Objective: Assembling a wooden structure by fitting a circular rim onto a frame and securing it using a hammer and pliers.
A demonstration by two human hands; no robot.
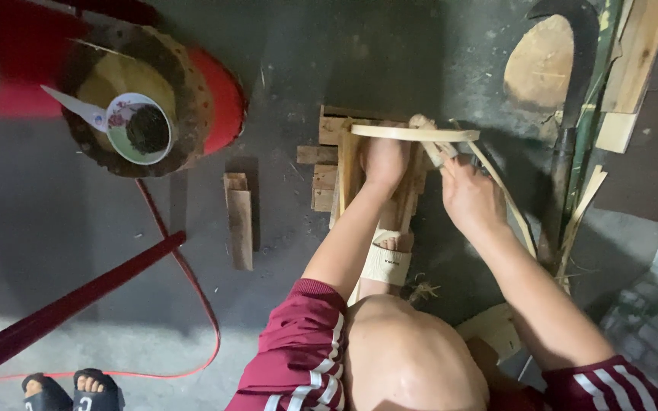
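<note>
Overhead, left hand (384, 161) grips bamboo strip (413, 133); right hand (470, 199) clasps knife (437, 152) beneath it

both arms outstretched, left hand (384, 161) pressed flat downward, right hand (470, 199) seemingly in closed grip

No pkgs, signs or screens, maybe small dark mark on cream sandal strap (387, 266)

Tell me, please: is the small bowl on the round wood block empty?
No, the bowl on the wood block holds a dark heap of something, and a white spoon rests in it.
</note>
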